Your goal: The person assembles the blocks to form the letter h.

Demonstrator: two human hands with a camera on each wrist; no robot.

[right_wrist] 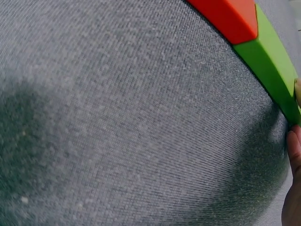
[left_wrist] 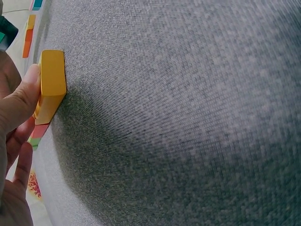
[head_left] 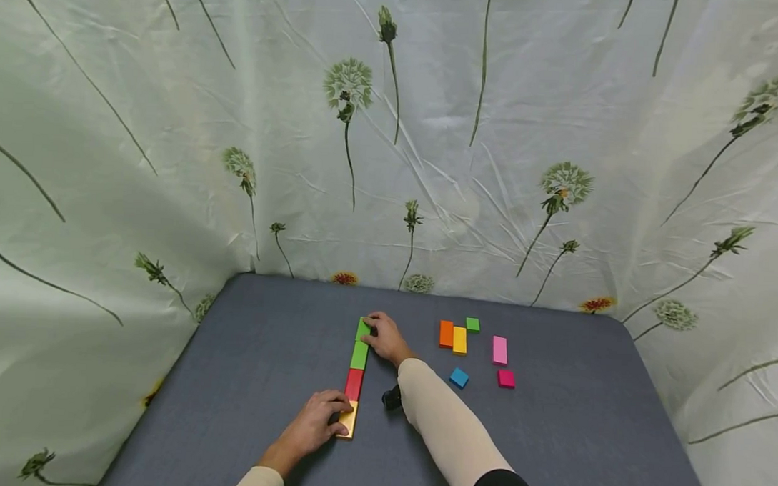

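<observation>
Four blocks would be one too many to count, so several lie end to end in a row on the dark cloth. At the near end is a yellow block (head_left: pixel 348 426) (left_wrist: pixel 52 73); my left hand (head_left: pixel 315 423) (left_wrist: pixel 16 106) holds it between thumb and fingers. A red block (head_left: pixel 354 385) (right_wrist: pixel 230 19) adjoins it. Beyond that comes a green block (head_left: pixel 359 355) (right_wrist: pixel 270 61), then a far green block (head_left: pixel 362 329) at the other end. My right hand (head_left: pixel 388 339) (right_wrist: pixel 294 150) pinches this far one, partly covering it.
Right of the row lie an orange block (head_left: pixel 446 334), a yellow block (head_left: pixel 460 341), a small green block (head_left: pixel 472 325), a blue block (head_left: pixel 458 378), a pink block (head_left: pixel 499 350) and a crimson block (head_left: pixel 506 379). Flower-printed curtain (head_left: pixel 455 188) surrounds the table (head_left: pixel 582 436).
</observation>
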